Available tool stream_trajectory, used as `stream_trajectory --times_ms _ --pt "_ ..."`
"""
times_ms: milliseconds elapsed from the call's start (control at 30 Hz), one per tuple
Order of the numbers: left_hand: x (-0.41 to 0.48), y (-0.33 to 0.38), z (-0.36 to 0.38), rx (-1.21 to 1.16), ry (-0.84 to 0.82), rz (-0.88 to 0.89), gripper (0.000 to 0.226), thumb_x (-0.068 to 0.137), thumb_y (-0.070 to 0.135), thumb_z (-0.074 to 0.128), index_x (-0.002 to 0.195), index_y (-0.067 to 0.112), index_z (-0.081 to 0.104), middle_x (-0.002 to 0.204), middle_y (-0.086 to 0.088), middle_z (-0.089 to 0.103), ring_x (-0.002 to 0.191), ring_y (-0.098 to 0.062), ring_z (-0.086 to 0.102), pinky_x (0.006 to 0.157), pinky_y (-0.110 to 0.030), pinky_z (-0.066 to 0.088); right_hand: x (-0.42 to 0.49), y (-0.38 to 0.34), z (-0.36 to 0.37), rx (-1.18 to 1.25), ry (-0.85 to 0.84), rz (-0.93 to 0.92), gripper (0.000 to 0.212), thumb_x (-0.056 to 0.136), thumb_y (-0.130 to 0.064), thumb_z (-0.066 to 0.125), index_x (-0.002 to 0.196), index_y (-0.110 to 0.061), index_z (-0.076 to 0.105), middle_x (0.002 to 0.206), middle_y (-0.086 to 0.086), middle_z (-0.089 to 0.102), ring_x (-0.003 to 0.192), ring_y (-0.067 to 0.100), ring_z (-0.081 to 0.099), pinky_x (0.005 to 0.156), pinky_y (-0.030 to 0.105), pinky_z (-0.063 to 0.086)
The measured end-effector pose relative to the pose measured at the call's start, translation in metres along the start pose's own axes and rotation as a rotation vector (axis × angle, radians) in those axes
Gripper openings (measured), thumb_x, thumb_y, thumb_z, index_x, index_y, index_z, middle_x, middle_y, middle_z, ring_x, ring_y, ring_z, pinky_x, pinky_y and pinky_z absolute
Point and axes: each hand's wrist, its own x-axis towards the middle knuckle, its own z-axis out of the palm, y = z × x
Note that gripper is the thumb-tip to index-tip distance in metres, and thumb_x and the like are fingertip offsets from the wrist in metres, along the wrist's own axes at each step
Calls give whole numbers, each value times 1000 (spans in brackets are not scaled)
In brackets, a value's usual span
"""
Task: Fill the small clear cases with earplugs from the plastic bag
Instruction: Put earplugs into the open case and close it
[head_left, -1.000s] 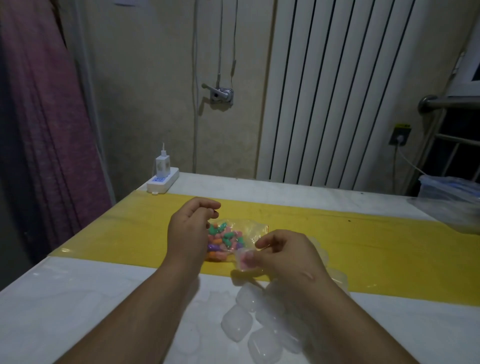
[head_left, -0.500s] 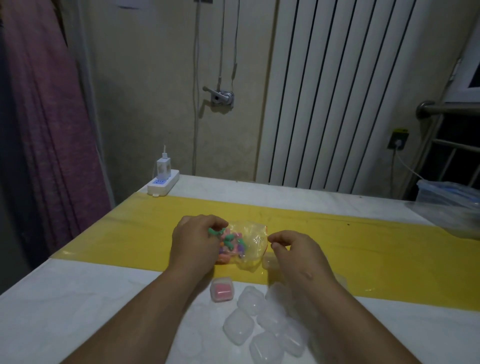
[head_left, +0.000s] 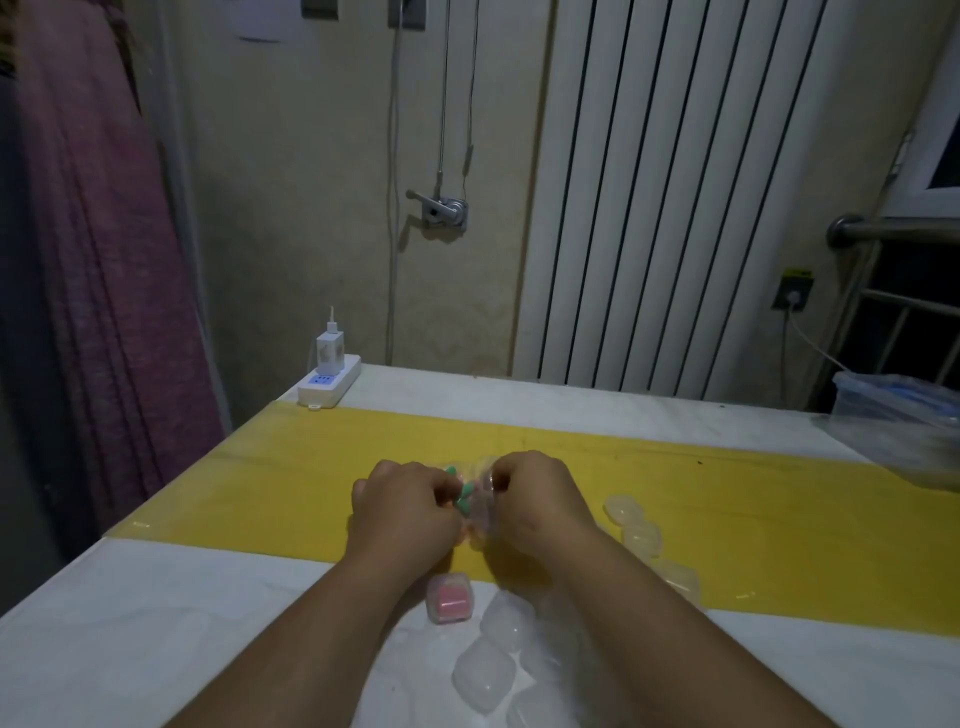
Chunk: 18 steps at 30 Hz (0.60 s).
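I see both hands meeting over the yellow strip (head_left: 753, 519) that crosses the table (head_left: 156, 649). The left hand (head_left: 405, 506) and right hand (head_left: 540, 499) are curled, knuckles up, each gripping one side of the bag (head_left: 480, 501), which is bunched between them. A few green earplugs (head_left: 464, 493) show through the plastic in the gap between the hands; the rest of the bag is hidden by the fingers.

Just near of the hands, on the white part of the table, stands one case (head_left: 449, 603) with pink inside. To its right and nearer lies a cluster of clear cases (head_left: 488, 670). More cases (head_left: 641, 538) lie in a row on the yellow strip, right of the right hand.

At the far left corner sits a power strip (head_left: 330, 382) with a charger plugged in.
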Motion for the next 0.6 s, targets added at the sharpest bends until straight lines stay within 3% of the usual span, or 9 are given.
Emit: stream_trajectory --times_ms 100,267,400,467,600 --pt "1 1 1 -9 26 -21 30 83 27 58 108 36 72 109 12 68 114 -18 45 88 -34 33 4 -1 9 2 -37 29 17 84 -7 56 77 -19 64 91 9 67 80 25 55 67 24 40" --pt "2 -1 5 -55 61 -55 18 80 26 59 90 30 73 94 12 67 106 -18 45 83 -32 34 15 -2 12 -70 -102 87 19 88 -15 58 102 -8 69 108 12 68 97 30 62 71 25 40" --pt "4 -4 8 -11 79 -22 17 85 27 56 90 29 72 93 11 68 104 -18 48 84 -34 37 16 -4 9 -118 -163 82 22 90 -18 58 106 -6 68 109 13 68 90 27 60 72 27 43" --pt "5 -6 11 -37 93 -29 15 87 26 54 89 29 69 92 11 68 103 -18 48 85 -35 38 16 -4 7 -72 -147 50 17 85 -15 64 101 -10 68 106 9 69 97 25 64 75 29 51" --pt "11 -13 22 -122 98 -69 8 89 27 52 84 33 57 83 11 66 98 -19 49 79 -35 39 15 2 4 178 -46 -9 23 69 -7 74 74 -25 60 83 -4 66 79 18 64 55 23 46"
